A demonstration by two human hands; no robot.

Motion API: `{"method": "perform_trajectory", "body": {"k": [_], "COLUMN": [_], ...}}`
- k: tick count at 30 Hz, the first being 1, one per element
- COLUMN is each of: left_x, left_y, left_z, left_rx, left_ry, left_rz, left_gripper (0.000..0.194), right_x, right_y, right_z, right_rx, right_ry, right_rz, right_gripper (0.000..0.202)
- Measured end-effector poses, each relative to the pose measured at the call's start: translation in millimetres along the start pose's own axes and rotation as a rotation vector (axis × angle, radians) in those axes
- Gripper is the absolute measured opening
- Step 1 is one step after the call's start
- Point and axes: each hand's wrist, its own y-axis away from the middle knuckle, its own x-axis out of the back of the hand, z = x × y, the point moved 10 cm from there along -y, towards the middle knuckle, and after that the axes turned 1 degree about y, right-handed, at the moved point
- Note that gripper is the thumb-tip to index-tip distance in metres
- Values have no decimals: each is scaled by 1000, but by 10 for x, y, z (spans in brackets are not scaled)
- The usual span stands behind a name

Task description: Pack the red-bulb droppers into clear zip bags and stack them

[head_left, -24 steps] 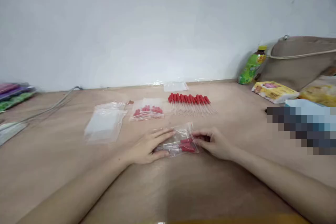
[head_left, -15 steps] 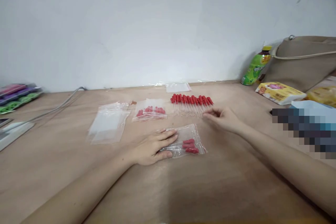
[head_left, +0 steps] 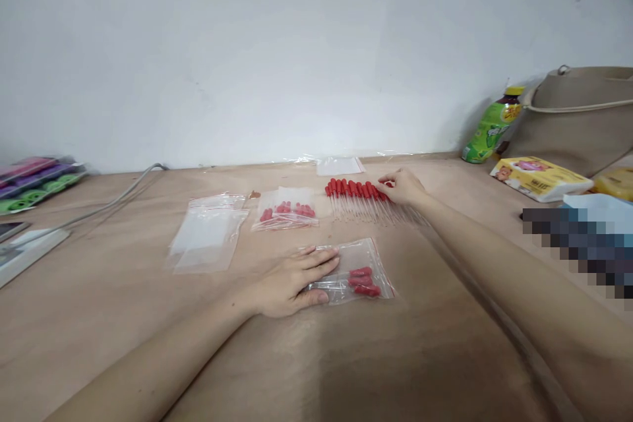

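Observation:
My left hand (head_left: 297, 282) lies flat with its fingers spread on a clear zip bag (head_left: 353, 252). Inside that bag are glass droppers with red rubber bulbs (head_left: 364, 281), their stems running under my fingers. Farther back, a row of similar red-bulbed droppers (head_left: 353, 188) lies side by side, glass tips toward me. At the row's right end my right hand (head_left: 403, 187) has thumb and fingers bent closely around the bulbs there, partly hiding them. Left of the row are filled zip bags (head_left: 287, 211) with red bulbs showing through.
Flat bags (head_left: 210, 234) are stacked to the left, and another bag (head_left: 339, 165) lies by the wall. A grey cable (head_left: 126, 194) crosses the left side, near packs of coloured rolls (head_left: 37, 181). On the right stand a green bottle (head_left: 492, 125), a tissue pack (head_left: 541, 178) and a beige bag (head_left: 583, 119).
My right hand has moved back and slightly left, from beside the droppers' glass tips to the red bulbs at the row's right end. My left hand stays on the bag.

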Motion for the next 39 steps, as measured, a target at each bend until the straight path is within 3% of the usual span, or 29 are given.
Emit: {"method": "perform_trajectory", "body": {"k": [4, 8, 12, 16, 23, 27, 32, 39], "left_x": [-4, -5, 23, 44, 46, 59, 60, 52], "left_y": [-5, -3, -2, 0, 4, 2, 6, 13], "left_z": [-5, -8, 9, 13, 11, 9, 8, 0], "left_rx": [1, 7, 3, 9, 8, 21, 20, 23], "left_ry": [-7, -17, -4, 19, 14, 21, 35, 35], "left_rz": [-1, -9, 8, 27, 41, 43, 42, 42], "left_gripper": [56, 56, 57, 61, 62, 63, 66, 64], "right_x": [-18, 105, 340, 573, 204, -69, -289, -345], "right_y": [-60, -12, 266, 728, 1320, 1524, 1697, 1734], "right_z": [21, -115, -339, -229, 29, -81, -320, -507], "right_rx": [-80, -66, 34, 24, -248, -365, -262, -178], "right_ry": [-90, -216, -622, -946, -1169, -1266, -1139, -1022], "right_rz": [-8, -20, -27, 137, 68, -138, -444, -510], "right_gripper": [21, 23, 23, 32, 37, 32, 30, 31]}}
